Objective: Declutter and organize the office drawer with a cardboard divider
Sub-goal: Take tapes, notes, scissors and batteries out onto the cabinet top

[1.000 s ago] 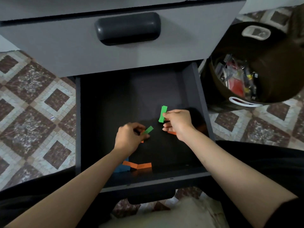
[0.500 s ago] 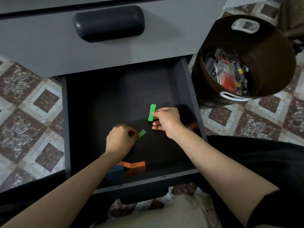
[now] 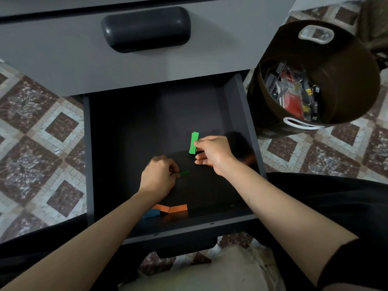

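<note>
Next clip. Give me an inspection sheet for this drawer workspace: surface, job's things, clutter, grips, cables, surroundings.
Surface: open drawer, dark inside.
Job's things: black sheet lying flat in the front half; upright green strip; small green strip.
Clutter: orange strip and blue piece at the drawer's front edge.
Grips: left grip pinches the small green strip; right grip pinches the upright green strip.
Cables: nothing seen.
Surroundings: brown bucket of mixed small items, right of the drawer; closed upper drawer; tiled floor.
</note>
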`<state>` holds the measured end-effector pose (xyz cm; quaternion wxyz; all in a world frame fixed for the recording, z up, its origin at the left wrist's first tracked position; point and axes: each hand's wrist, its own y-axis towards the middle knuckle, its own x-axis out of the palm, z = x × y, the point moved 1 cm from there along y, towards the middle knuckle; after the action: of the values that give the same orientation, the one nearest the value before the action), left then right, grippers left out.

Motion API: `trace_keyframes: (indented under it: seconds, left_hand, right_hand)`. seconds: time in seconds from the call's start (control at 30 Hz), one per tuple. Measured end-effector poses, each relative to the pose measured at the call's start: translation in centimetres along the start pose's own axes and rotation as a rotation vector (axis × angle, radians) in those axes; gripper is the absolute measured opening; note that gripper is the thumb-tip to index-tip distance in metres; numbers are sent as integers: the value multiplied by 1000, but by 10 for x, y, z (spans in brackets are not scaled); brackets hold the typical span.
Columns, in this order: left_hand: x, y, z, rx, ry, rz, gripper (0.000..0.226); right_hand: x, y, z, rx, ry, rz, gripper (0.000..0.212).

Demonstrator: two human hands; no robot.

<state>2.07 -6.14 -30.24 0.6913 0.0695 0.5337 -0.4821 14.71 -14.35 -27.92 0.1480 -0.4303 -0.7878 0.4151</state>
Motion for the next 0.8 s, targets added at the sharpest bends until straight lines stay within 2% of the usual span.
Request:
trace_keyframes:
  seconds: [0.07, 0.23, 0.37, 0.47, 0.63, 0.73, 0.8]
  left_hand:
    - [-4, 1, 0, -42, -130, 20, 10]
    - [-26, 2, 7, -269, -743, 18, 15]
    - [-39, -1, 9, -386, -970, -9, 9]
    - [-42, -2, 10, -430, -1032, -19, 6]
    - [-50, -5, 15, -421, -1049, -35, 4]
    - [-60, -11, 19, -385, -1070, -9, 4]
    - [-67, -15, 21, -364, -1073, 12, 4]
  right_hand:
    - [0, -2, -2, -7, 7, -2, 10]
    - [6, -10, -6, -40, -18, -41, 9]
    - [11, -14, -3, -159, -178, -45, 9]
    - [14, -16, -2, -201, -218, -44, 10]
    - [14, -27, -11, -138, -67, -157, 8]
    - [12, -40, -22, -169, -47, -192, 6]
    - [10, -49, -30, -204, -54, -234, 13]
